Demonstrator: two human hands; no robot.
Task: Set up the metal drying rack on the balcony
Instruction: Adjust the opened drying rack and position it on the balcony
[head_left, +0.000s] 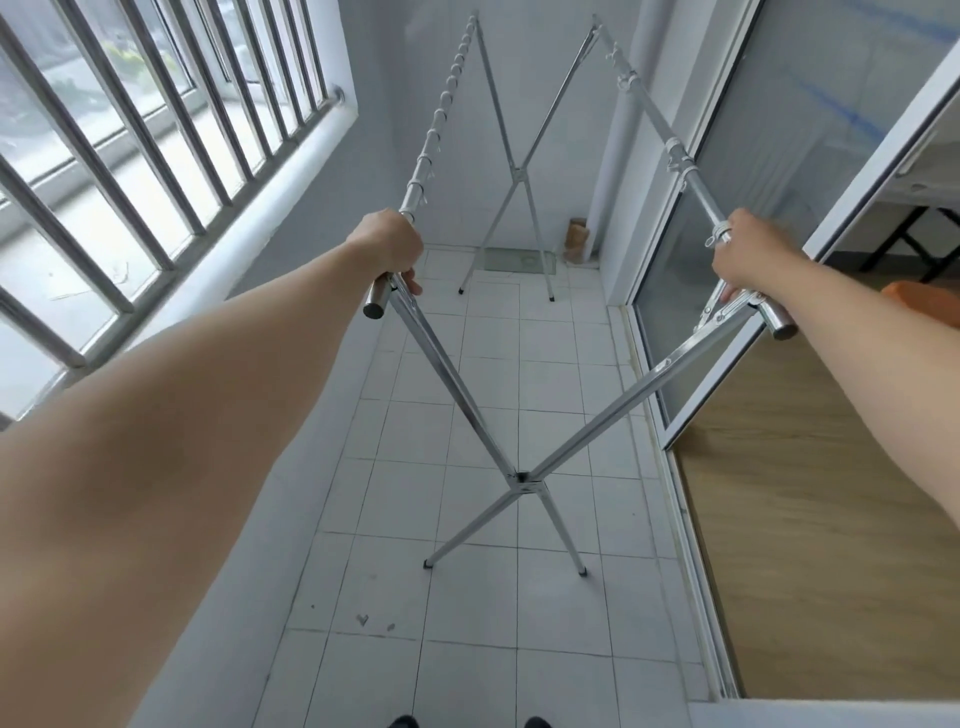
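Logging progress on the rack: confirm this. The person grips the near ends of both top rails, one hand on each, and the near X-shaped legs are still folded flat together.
Not quite. The left hand and right hand do grip the drying rack's top rails, but the head view shows the near legs spread open in an X, feet apart on the tiled floor.

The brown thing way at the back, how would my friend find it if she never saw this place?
Start at the metal drying rack standing on the white tiled floor and look past its far crossed legs to the back right corner. There, against the white wall beside the glass door, stands a small brown thing; what it is cannot be told. It is the only brown item among grey and white.
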